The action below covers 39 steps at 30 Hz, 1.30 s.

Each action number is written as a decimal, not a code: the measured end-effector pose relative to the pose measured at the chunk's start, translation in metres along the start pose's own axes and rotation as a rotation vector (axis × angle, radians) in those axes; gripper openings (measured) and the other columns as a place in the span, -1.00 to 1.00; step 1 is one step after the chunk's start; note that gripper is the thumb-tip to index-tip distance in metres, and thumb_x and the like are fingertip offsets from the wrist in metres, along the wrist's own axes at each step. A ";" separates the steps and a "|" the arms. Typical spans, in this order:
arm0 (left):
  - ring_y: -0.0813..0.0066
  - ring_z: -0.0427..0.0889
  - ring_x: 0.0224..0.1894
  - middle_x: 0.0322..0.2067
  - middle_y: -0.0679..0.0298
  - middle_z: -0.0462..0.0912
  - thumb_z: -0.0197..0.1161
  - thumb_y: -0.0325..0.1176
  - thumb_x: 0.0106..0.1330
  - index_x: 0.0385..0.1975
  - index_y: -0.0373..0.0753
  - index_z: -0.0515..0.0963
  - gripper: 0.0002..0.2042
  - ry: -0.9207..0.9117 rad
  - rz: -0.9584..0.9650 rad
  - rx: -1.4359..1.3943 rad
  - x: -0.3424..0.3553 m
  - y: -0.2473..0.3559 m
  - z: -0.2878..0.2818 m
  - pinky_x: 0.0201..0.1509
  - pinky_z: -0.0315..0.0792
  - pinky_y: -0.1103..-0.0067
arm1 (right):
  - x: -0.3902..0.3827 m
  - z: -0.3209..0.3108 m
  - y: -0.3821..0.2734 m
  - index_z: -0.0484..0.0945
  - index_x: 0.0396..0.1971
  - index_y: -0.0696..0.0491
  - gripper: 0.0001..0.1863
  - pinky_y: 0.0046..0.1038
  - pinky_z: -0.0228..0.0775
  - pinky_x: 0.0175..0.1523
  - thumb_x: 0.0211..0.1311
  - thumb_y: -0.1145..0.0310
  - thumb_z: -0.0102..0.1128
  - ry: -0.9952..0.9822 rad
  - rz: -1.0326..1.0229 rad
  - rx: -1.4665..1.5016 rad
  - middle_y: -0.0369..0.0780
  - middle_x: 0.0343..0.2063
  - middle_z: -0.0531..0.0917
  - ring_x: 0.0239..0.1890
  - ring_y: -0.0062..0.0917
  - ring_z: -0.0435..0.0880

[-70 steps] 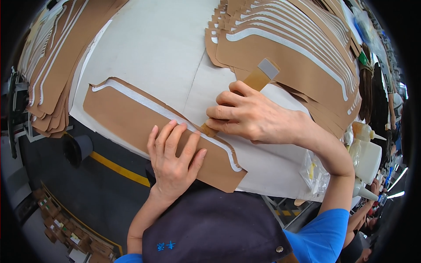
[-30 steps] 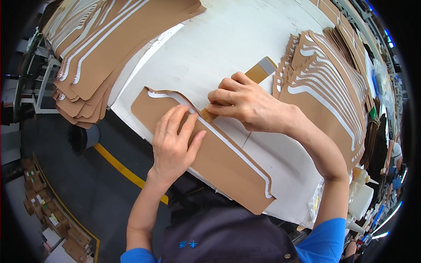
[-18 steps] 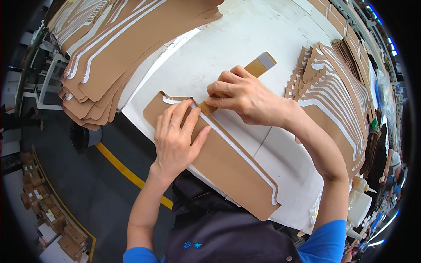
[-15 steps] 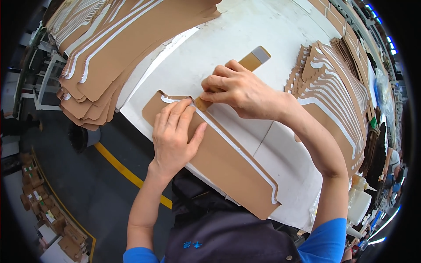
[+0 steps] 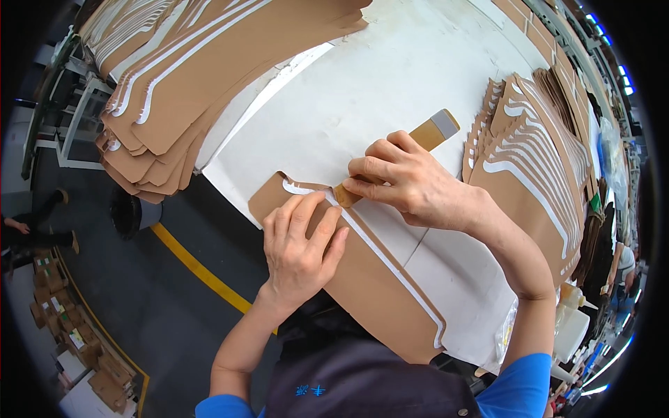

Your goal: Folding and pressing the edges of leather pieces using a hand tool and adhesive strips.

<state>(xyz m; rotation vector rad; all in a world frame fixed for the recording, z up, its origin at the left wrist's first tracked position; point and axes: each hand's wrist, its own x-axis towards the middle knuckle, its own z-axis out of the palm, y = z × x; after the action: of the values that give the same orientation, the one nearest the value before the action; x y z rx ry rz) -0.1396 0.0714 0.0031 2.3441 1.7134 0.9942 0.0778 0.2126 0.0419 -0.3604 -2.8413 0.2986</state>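
Observation:
A long brown card-like piece point(image 5: 380, 306) lies slantwise at the near edge of the white table, its near side reaching over that edge. Along its far side runs a white strip point(image 5: 391, 261), curving at both ends. My left hand point(image 5: 296, 244) rests on the piece with fingers stretched out, fingertips close to the strip. In my right hand point(image 5: 421, 184) is a flat yellow-brown tool point(image 5: 426, 136) with a grey end; its kind is unclear. The tool's lower tip meets the piece's far edge, just beside my left fingertips.
Stacks of similar brown pieces point(image 5: 202, 83) with white strips lie at the far left, overhanging the table point(image 5: 334, 90). Another fanned stack point(image 5: 519, 188) stands at the right, with a white bottle point(image 5: 573, 327) nearer me. A dark bin point(image 5: 129, 212) is on the floor.
Both hands, the tool and the brown piece have shifted toward me and to the right. The view itself has moved slightly. My grip on the tool looks the same.

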 end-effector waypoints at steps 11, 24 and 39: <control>0.20 0.64 0.13 0.10 0.21 0.70 0.53 -0.36 0.21 0.06 -0.31 0.70 -0.59 0.011 -0.044 0.019 -0.003 -0.006 -0.002 0.18 0.46 0.32 | 0.023 -0.004 0.020 0.75 -0.07 0.01 -0.56 -0.34 0.37 0.14 -0.07 0.57 0.49 -0.059 -0.087 0.033 -0.34 -0.02 0.63 0.06 -0.45 0.55; 0.15 0.64 0.12 0.09 0.19 0.69 0.55 -0.38 0.19 0.05 -0.31 0.69 -0.59 0.015 -0.060 -0.029 -0.001 -0.006 -0.001 0.16 0.51 0.30 | 0.051 -0.008 0.038 0.82 -0.16 0.01 -0.65 -0.36 0.36 0.15 -0.03 0.58 0.48 -0.123 -0.222 0.106 -0.38 -0.12 0.64 0.01 -0.47 0.54; -0.03 0.46 0.38 0.37 -0.01 0.52 0.41 -0.37 0.36 0.08 -0.35 0.61 -0.65 -0.092 0.043 0.070 0.003 -0.011 -0.008 0.37 0.33 0.18 | 0.028 -0.013 0.028 0.77 -0.01 0.06 -0.66 -0.21 0.46 0.15 0.20 0.58 0.41 0.237 0.113 0.329 -0.18 -0.06 0.66 0.03 -0.26 0.63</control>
<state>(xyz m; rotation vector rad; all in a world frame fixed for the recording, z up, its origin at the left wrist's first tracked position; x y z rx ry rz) -0.1523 0.0754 0.0065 2.4387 1.6980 0.8313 0.0615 0.2489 0.0540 -0.4533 -2.4888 0.6862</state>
